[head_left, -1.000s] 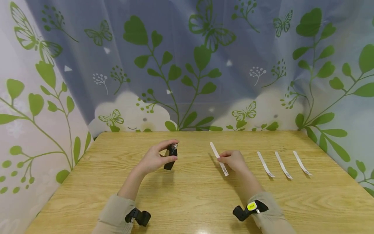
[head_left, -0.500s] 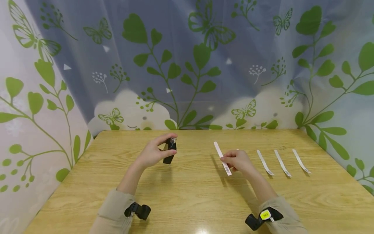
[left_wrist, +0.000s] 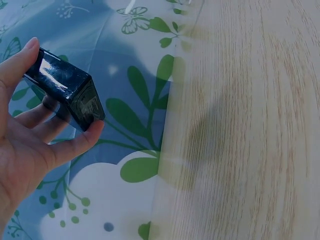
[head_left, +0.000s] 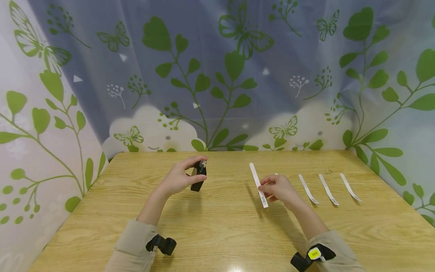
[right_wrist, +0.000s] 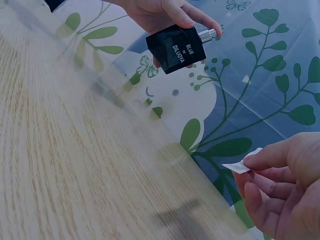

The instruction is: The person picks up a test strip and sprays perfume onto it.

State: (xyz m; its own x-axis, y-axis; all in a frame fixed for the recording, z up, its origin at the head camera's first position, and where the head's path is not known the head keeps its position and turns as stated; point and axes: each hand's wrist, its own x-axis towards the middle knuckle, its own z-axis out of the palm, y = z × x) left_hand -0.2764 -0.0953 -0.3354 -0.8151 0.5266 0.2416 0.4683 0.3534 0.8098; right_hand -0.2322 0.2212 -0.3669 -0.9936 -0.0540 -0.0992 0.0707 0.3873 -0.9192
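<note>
In the head view, my left hand (head_left: 174, 180) grips a black perfume bottle (head_left: 201, 172) above the table, with a fingertip on its silver spray nozzle. The right wrist view shows white lettering on the front of the perfume bottle (right_wrist: 177, 50); its glossy underside edge appears in the left wrist view. To the right, my right hand (head_left: 280, 189) pinches a narrow white paper test strip (head_left: 254, 173) between thumb and finger. Small printed marks are on that strip's near end. Bottle and strip are held apart, with a gap between them.
Three more white paper strips (head_left: 328, 190) lie in a row on the wooden table (head_left: 217, 226) at the right. The tip of another strip (head_left: 276, 174) peeks out behind my right hand. A leaf-patterned curtain (head_left: 204, 75) hangs along the table's back edge.
My right hand has shifted slightly rightward with the paper strip, and a strip tip behind it has come into sight. My left hand has raised the perfume bottle a little.
</note>
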